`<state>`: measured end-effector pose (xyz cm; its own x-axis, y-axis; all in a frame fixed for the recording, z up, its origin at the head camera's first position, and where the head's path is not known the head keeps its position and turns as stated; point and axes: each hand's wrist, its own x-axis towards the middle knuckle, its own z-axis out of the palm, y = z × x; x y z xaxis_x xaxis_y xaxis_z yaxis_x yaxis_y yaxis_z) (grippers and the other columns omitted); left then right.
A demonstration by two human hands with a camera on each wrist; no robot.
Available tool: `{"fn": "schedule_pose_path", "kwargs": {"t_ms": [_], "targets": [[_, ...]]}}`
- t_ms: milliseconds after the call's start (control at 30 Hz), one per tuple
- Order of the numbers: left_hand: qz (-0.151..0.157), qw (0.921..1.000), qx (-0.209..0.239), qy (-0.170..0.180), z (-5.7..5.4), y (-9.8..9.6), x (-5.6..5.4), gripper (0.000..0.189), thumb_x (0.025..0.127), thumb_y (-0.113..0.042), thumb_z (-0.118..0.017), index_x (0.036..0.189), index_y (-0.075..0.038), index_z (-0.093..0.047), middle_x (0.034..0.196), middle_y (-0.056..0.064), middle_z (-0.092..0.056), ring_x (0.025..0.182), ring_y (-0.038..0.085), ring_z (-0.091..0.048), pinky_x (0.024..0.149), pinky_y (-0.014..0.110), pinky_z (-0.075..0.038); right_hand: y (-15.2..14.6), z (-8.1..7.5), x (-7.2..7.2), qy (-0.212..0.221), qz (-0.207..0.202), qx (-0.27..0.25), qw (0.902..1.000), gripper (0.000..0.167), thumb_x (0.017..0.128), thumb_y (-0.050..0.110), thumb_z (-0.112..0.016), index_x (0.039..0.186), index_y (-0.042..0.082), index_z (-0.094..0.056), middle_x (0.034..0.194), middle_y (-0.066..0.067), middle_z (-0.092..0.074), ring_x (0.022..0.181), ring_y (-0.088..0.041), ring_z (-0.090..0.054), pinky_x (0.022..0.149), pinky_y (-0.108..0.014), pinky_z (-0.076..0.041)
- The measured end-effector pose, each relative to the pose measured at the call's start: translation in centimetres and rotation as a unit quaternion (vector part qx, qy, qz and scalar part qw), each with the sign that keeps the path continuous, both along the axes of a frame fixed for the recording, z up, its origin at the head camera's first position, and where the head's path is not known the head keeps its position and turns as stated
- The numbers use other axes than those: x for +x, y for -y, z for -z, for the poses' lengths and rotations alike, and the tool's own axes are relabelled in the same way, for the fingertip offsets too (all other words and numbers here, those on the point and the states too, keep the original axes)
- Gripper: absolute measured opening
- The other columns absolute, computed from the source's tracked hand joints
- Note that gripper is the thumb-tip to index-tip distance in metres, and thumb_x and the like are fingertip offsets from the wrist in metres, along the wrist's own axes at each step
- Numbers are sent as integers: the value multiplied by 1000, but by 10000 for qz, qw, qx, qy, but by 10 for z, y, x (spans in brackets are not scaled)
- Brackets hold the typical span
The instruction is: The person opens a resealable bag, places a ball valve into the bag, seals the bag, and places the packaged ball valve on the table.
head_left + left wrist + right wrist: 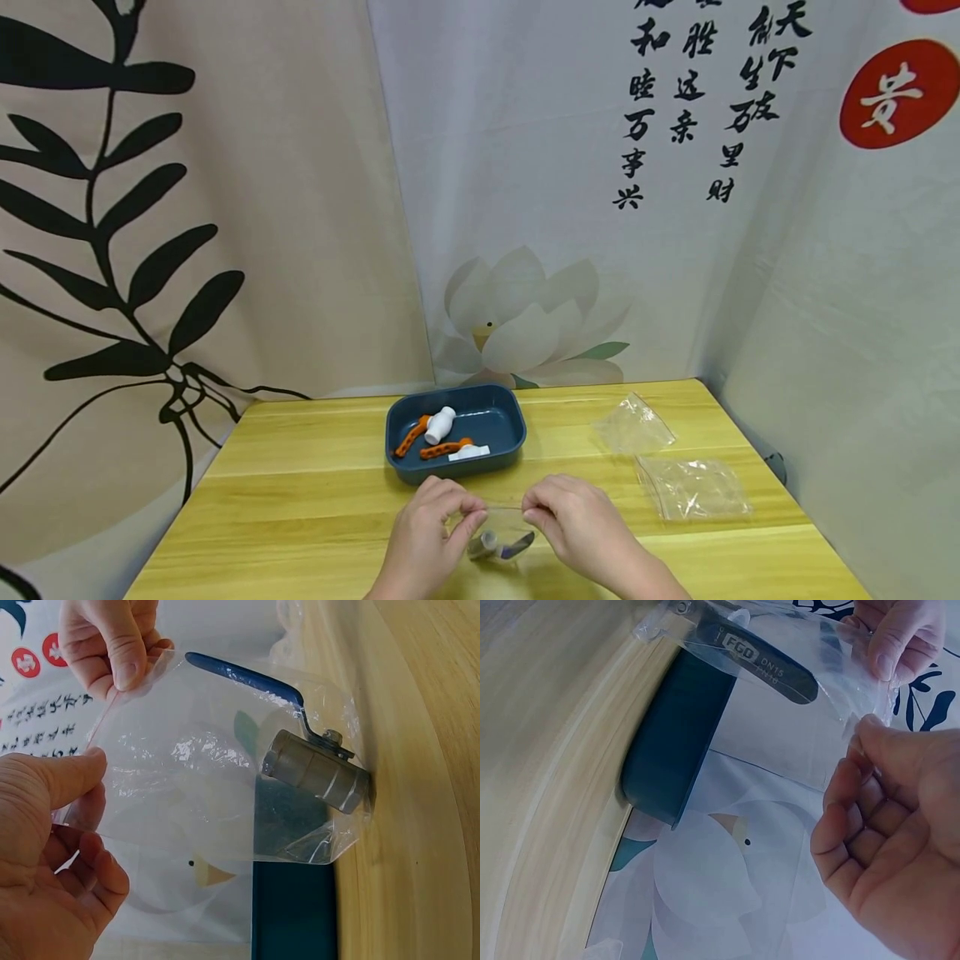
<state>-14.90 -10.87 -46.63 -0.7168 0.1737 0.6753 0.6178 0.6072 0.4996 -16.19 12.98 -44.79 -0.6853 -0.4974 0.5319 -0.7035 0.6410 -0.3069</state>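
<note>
A clear zip bag [180,772] hangs between my two hands, its top edge held up. Inside lies a metal ball valve [315,771] with a blue lever handle [761,661], at the bag's bottom near the table. My left hand [435,533] pinches one top corner of the bag between thumb and forefinger. The other corner is pinched by my right hand [581,529] in the same way. In the left wrist view the valve body sits low in the bag, with the lever rising along one side.
Behind the hands stands a dark blue tray [506,458] holding two white valves with orange handles [442,450]. Two clear plastic bags [693,489] lie on the wooden table [300,500] at the right. A printed curtain [525,167] hangs behind the table.
</note>
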Motion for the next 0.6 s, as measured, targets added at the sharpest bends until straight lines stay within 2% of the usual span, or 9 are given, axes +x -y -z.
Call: {"fn": "schedule_pose_path", "kwargs": {"t_ms": [367, 600], "targets": [[-139, 9998, -13, 120, 0, -1, 0, 26, 81, -11, -93, 83, -29, -76, 86, -27, -67, 82, -4, -51, 65, 15, -45, -1, 0, 0, 27, -50, -37, 10000, 17, 93, 13, -82, 90, 25, -70, 87, 17, -69, 81, 4, -57, 69, -21, -52], [-140, 9999, -13, -40, 1, -1, -1, 28, 79, -10, -94, 83, -30, -76, 86, -27, -66, 82, -3, -51, 64, 14, -44, -1, 1, 0, 39, -70, -81, 9999, 16, 94, 14, -82, 89, 25, -70, 87, 18, -69, 80, 6, -56, 68, -19, -52]]}}
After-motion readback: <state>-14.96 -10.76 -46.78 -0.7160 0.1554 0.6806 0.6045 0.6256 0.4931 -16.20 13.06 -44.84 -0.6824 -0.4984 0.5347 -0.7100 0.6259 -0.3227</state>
